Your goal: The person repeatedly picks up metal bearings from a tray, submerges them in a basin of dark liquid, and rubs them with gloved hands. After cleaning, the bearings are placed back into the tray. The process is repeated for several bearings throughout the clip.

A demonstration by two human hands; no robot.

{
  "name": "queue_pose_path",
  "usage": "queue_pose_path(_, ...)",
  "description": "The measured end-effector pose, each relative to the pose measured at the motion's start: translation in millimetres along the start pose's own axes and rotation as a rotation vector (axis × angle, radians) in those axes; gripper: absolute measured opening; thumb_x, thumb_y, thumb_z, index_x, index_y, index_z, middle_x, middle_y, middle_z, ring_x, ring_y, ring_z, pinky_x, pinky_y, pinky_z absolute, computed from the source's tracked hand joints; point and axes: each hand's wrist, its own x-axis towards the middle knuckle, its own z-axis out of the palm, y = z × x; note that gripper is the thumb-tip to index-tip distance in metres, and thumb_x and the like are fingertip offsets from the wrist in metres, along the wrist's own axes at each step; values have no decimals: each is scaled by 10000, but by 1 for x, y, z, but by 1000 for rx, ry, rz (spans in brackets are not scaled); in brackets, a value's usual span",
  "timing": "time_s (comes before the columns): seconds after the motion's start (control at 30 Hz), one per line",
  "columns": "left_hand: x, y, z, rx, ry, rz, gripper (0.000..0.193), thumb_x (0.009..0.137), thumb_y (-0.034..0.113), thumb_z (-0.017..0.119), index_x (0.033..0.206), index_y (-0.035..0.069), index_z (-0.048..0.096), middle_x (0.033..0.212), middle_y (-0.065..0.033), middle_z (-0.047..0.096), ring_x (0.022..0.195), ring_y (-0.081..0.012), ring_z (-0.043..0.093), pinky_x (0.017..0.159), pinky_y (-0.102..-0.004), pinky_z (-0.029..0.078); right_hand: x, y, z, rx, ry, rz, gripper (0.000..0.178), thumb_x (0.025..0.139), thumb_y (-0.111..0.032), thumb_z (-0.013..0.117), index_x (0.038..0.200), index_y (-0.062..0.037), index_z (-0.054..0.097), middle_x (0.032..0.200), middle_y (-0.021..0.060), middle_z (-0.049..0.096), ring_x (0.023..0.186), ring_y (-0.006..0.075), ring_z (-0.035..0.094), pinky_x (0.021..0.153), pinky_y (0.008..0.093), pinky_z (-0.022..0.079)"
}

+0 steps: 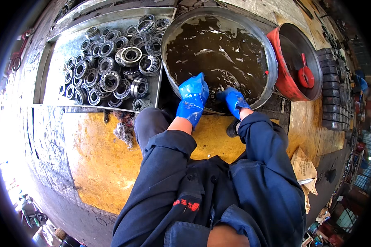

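Both my hands wear blue rubber gloves at the near side of a large round metal tub (270, 53) of murky brown liquid (218, 45). My left hand (193, 88) is closed in a fist above the near rim; whatever it grips is hidden. My right hand (234, 100) reaches down to the liquid with its fingers closed. Between the two hands, at the right fingertips, shows a dark ribbed part that looks like a roller bearing (213, 95), partly hidden. The liquid has streaks and ripples on its surface.
A shallow metal tray (41, 78) piled with several roller bearings (110, 81) stands left of the tub. On the right, a red round basin (278, 66) holds a red ladle-like scoop (305, 76). A rag (123, 131) and torn brown paper (305, 168) lie nearby.
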Motion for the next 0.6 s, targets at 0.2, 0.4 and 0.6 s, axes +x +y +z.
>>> queue_pose_path(0.2, 4, 7, 4, 48, -55, -23, 304, 935, 216, 581, 1216, 173, 689, 1073, -132, 749, 993, -339, 716, 846, -481, 565, 34, -43, 13, -1068, -341, -262, 326, 916, -349, 633, 1152, -153, 743, 1157, 132, 739, 1086, 352, 699, 863, 465, 565)
queue_pose_path(0.4, -2, -5, 3, -10, 15, -8, 321, 951, 228, 552, 1238, 176, 685, 1098, -133, 745, 1009, -347, 712, 863, -479, 561, 24, -10, -22, -402, 67, -180, 373, 831, -332, 699, 1079, -59, 752, 1055, 262, 713, 1006, 422, 693, 856, 503, 549)
queue_pose_path(0.6, 5, 4, 3, 63, -71, -42, 336, 946, 262, 553, 1246, 180, 679, 1082, -157, 743, 1004, -361, 707, 873, -485, 554, -13, -22, -100, -188, 165, 199, 550, 780, -437, 668, 1129, -16, 727, 1027, 235, 739, 971, 373, 721, 869, 446, 553)
